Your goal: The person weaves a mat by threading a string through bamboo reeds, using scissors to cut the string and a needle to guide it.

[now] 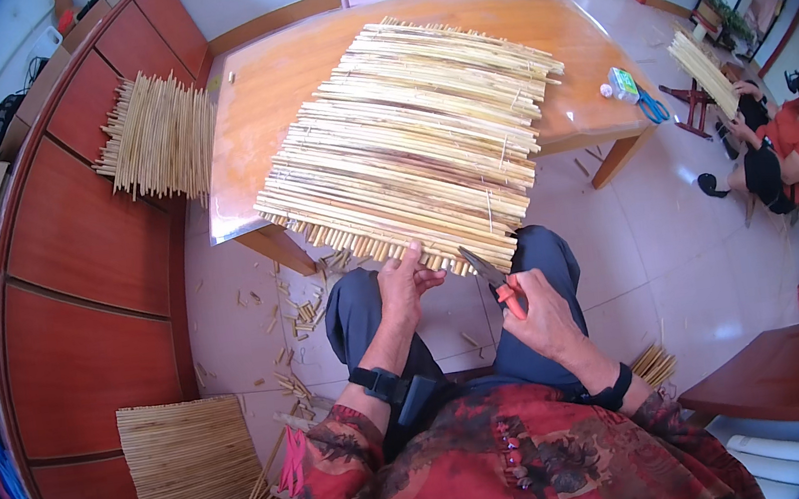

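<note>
A large mat of thin straw-coloured sticks [405, 138], bound together in rows, slants across the table and hangs over its near edge above my lap. My left hand [404, 284] grips the mat's near edge, thumb on top and fingers curled beneath. In my right hand [542, 317] is a pair of pliers [491, 273] with orange-red handles. Their dark jaws lie against the sticks at the mat's near right corner. Whether the jaws pinch a stick or a tie is too small to tell.
The wooden table [284, 58] carries blue-handled scissors [651, 105] and a small box [622, 83] at its right end. A stick bundle [157, 135] stands left, by red cabinets [83, 220]. Another mat [190, 459] and cut stick pieces [303, 318] are low left. A seated person [795, 147] holds sticks at right.
</note>
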A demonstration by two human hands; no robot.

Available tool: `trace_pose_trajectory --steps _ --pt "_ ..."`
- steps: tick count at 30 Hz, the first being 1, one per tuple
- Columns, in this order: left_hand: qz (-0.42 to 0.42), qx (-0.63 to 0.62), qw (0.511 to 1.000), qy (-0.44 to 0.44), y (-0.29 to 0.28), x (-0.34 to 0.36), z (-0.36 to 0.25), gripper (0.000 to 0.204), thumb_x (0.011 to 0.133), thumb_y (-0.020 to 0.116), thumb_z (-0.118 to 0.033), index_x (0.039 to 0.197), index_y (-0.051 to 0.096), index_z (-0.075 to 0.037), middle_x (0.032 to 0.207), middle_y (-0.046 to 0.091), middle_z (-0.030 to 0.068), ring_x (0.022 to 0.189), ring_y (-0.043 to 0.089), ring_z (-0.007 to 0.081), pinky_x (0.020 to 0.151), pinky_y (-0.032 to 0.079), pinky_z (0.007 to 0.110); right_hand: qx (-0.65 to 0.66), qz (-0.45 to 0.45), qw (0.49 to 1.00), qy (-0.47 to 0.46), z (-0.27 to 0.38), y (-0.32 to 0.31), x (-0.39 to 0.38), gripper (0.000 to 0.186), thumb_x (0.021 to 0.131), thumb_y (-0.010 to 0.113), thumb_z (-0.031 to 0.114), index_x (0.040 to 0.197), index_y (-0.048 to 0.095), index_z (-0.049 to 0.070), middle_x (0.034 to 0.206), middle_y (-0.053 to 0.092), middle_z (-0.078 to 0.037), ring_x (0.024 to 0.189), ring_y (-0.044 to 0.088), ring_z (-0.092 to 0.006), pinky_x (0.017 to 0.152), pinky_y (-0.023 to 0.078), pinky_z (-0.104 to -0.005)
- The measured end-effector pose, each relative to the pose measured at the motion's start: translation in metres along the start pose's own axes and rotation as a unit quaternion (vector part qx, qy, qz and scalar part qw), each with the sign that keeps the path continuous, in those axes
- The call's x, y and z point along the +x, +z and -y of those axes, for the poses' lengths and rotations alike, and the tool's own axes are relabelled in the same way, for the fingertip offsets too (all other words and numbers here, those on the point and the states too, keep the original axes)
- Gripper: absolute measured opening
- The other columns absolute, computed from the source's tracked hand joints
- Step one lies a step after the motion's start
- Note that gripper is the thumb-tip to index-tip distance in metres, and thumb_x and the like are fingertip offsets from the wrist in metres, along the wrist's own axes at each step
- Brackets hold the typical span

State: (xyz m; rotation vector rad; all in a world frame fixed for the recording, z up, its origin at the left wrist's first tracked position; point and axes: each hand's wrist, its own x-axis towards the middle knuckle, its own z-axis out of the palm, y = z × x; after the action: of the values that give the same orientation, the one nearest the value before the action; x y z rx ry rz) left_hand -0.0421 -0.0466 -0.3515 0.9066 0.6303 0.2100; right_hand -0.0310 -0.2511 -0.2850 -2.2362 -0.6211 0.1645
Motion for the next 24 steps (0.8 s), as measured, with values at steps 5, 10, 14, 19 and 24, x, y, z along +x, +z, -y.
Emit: trace_pose_trajectory --steps 5,10,14,19,24 --pt "0.025 0.011 1.0 -0.014 0.005 0.001 -0.003 0.033 0.084 0.059 -0.031 0.087 0.05 0.001 0.068 0.059 0.0108 0.061 0.063 0.0239 0.054 0.054 0.033 -0.097 0.008 0.995 -0.002 0.005 0.01 0.009 0.034 0.064 0.063 0.016 0.093 0.054 0.002 0.09 0.05 -0.015 0.086 0.053 -0.033 0.073 0.046 -0.0397" --pt "0.056 0.005 0.998 -0.025 0.005 0.0 0.0 0.034 0.084 0.058 -0.03 0.09 0.05 0.002 0.071 0.06 0.0116 0.064 0.064 0.0248 0.056 0.053 0.033 -0.094 -0.017 0.995 0.021 0.007 0.02 0.006 0.033 0.064 0.063 0.016 0.093 0.054 0.003 0.091 0.049 -0.015 0.085 0.053 -0.0334 0.072 0.046 -0.0403" --pt "0.051 0.005 0.998 -0.033 0.002 0.002 0.004 0.033 0.084 0.059 -0.03 0.091 0.05 0.002 0.073 0.059 0.0117 0.066 0.064 0.0253 0.056 0.054 0.034 -0.1 -0.031 0.994 0.033 0.013 0.023 0.005 0.032 0.063 0.063 0.015 0.092 0.054 0.003 0.091 0.049 -0.016 0.086 0.052 -0.0331 0.072 0.046 -0.0406" --pt "0.054 0.004 0.997 -0.047 0.006 -0.001 0.006 0.033 0.084 0.059 -0.031 0.09 0.049 0.001 0.069 0.055 0.0091 0.067 0.063 0.0242 0.057 0.054 0.036 -0.125 -0.042 0.991 0.021 0.023 0.03 0.006 0.031 0.063 0.063 0.015 0.091 0.054 0.004 0.09 0.049 -0.016 0.087 0.052 -0.0332 0.072 0.046 -0.0409" --pt "0.1 -0.048 0.989 -0.093 -0.001 -0.008 0.001 0.045 0.085 0.055 -0.039 0.094 0.048 0.005 0.077 0.056 0.0134 0.072 0.063 0.0259 0.059 0.056 0.036 -0.117 -0.016 0.992 0.041 0.018 0.022 0.002 0.032 0.063 0.063 0.015 0.092 0.054 0.004 0.091 0.049 -0.014 0.087 0.052 -0.0324 0.073 0.046 -0.0407"
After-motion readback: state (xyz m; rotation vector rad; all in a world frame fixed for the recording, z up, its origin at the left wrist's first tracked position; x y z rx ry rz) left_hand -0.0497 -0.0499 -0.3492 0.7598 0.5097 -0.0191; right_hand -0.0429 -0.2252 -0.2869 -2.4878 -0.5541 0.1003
